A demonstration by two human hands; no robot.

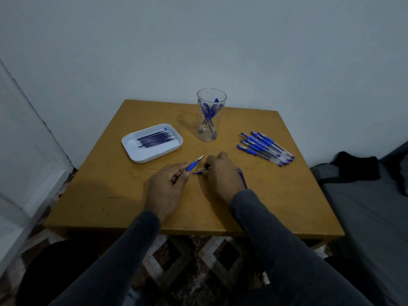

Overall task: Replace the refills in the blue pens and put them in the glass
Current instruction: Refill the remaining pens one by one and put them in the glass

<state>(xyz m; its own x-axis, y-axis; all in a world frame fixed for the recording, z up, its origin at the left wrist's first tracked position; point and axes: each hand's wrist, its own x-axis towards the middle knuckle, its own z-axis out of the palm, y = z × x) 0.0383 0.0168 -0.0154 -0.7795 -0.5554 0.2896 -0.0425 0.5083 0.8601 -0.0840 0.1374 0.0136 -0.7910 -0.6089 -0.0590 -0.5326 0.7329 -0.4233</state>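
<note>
1. The left hand is gripping a blue pen, tip pointing up and away.
2. The right hand is pinching a small pen part on the table.
3. The glass is holding finished pens, standing between the tray of refills and the pile of pens.

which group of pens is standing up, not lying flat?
The pens in the glass, at the table's far edge: they lean upright inside it. The pile of blue pens on the right lies flat on the table.
</note>
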